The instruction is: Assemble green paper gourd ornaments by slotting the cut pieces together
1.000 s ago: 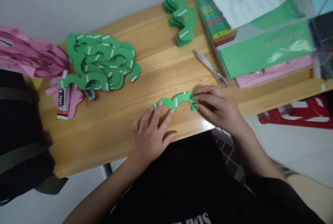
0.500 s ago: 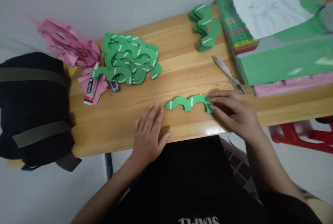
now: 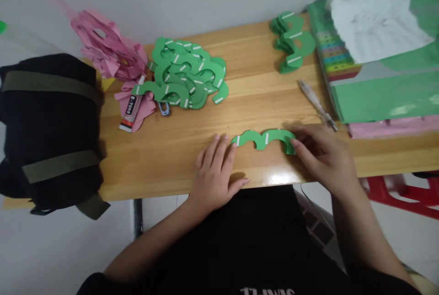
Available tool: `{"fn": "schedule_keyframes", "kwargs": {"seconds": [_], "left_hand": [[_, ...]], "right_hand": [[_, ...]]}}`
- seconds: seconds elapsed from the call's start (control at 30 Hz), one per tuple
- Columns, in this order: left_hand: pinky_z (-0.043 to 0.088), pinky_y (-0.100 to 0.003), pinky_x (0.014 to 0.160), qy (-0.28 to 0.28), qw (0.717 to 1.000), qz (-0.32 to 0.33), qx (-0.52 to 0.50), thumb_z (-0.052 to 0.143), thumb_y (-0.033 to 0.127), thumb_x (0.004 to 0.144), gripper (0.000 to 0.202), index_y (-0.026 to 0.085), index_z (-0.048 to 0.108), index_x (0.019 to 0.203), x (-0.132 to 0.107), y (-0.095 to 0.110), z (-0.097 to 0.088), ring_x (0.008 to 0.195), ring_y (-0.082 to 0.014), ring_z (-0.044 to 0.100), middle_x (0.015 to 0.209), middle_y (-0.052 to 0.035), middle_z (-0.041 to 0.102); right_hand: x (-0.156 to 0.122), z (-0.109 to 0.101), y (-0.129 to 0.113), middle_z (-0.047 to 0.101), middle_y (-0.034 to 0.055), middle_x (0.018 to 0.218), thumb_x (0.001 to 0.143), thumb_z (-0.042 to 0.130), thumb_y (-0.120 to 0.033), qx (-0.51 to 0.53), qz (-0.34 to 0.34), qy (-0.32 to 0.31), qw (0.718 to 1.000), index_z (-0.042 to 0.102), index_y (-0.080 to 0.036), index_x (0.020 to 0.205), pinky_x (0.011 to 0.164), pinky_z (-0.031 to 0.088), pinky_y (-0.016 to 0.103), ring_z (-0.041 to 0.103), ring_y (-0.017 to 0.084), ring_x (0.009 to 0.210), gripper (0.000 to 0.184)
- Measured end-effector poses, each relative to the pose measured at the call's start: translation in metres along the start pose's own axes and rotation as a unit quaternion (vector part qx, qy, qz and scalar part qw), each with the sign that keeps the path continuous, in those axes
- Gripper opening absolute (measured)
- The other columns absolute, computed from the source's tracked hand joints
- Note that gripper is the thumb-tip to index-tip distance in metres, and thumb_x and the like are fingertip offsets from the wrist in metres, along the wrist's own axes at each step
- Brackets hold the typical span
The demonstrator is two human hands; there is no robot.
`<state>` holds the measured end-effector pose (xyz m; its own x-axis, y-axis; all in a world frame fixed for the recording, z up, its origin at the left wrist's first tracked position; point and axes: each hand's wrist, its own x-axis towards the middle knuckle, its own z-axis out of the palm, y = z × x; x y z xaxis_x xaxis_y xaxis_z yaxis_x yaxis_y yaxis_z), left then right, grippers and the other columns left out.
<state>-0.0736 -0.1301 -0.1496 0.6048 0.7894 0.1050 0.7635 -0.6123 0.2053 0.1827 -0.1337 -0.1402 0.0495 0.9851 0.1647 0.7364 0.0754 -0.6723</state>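
A green wavy cut-out strip [image 3: 280,135] with white strips on it lies along the front of the wooden table. The thumb and fingers of my right hand [image 3: 325,155] close on its right end and partly cover it. My left hand [image 3: 213,171] rests flat on the wood with its fingers stretched out, the index fingertip at the strip's left end. Farther back lies a loose pile of similar green cut-outs [image 3: 202,73]. A neater stack of green cut-outs [image 3: 303,44] sits at the back right.
Pink cut pieces [image 3: 109,48], a B-7000 glue tube [image 3: 130,111] and a small blue clip [image 3: 165,109] lie left of the pile. A black bag [image 3: 51,126] covers the table's left end. At right are a pen [image 3: 317,104], green packs [image 3: 384,93] and crumpled white paper [image 3: 373,20].
The whole view has shifted, so the table and its things appear farther right. My left index fingertip has come up to the strip's left end. My right hand stays at the other end.
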Motion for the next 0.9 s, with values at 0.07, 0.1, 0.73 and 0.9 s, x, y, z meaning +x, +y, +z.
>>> {"fn": "schedule_keyframes", "kwargs": {"seconds": [0.07, 0.1, 0.73, 0.9], "left_hand": [[0.034, -0.046, 0.102, -0.001, 1.0, 0.001, 0.004, 0.049, 0.058, 0.089, 0.07, 0.008, 0.045, 0.138, 0.001, 0.0, -0.001, 0.136, -0.0359, 0.038, 0.143, -0.0217, 0.048], [0.035, -0.046, 0.102, 0.0, 1.0, 0.001, 0.006, 0.049, 0.059, 0.089, 0.07, 0.008, 0.046, 0.137, 0.001, 0.0, -0.002, 0.136, -0.036, 0.039, 0.143, -0.0217, 0.048], [0.05, -0.038, 0.08, -0.001, 0.996, 0.001, -0.093, 0.058, 0.034, 0.091, 0.028, 0.011, 0.06, 0.106, 0.062, 0.018, -0.009, 0.093, -0.0249, 0.057, 0.1, -0.0117, 0.062], [0.046, -0.034, 0.071, 0.023, 0.998, 0.009, -0.054, 0.049, 0.03, 0.096, 0.023, 0.012, 0.063, 0.096, 0.067, 0.017, -0.006, 0.083, -0.022, 0.058, 0.089, -0.0097, 0.063]], "right_hand": [[0.001, 0.0, -0.001, 0.066, 0.0103, 0.099, 0.086, 0.063, -0.032, -0.023, -0.009, -0.011, 1.0, 0.065, -0.018, 0.114, 0.071, 0.055, 0.036, 0.064, 0.019, 0.078, 0.032], [0.002, 0.0, -0.002, 0.064, 0.012, 0.102, 0.084, 0.064, -0.035, -0.037, -0.013, -0.019, 0.999, 0.064, -0.017, 0.116, 0.074, 0.056, 0.038, 0.065, 0.022, 0.083, 0.037], [0.002, -0.01, -0.034, 0.07, 0.0129, 0.102, 0.09, 0.058, -0.033, -0.134, -0.069, 0.01, 0.989, 0.059, -0.018, 0.118, 0.08, 0.053, 0.045, 0.066, 0.029, 0.093, 0.032], [0.012, -0.012, -0.05, 0.069, 0.0113, 0.105, 0.089, 0.06, -0.032, -0.082, -0.085, 0.038, 0.992, 0.06, -0.022, 0.115, 0.082, 0.054, 0.042, 0.066, 0.027, 0.095, 0.028]]}}
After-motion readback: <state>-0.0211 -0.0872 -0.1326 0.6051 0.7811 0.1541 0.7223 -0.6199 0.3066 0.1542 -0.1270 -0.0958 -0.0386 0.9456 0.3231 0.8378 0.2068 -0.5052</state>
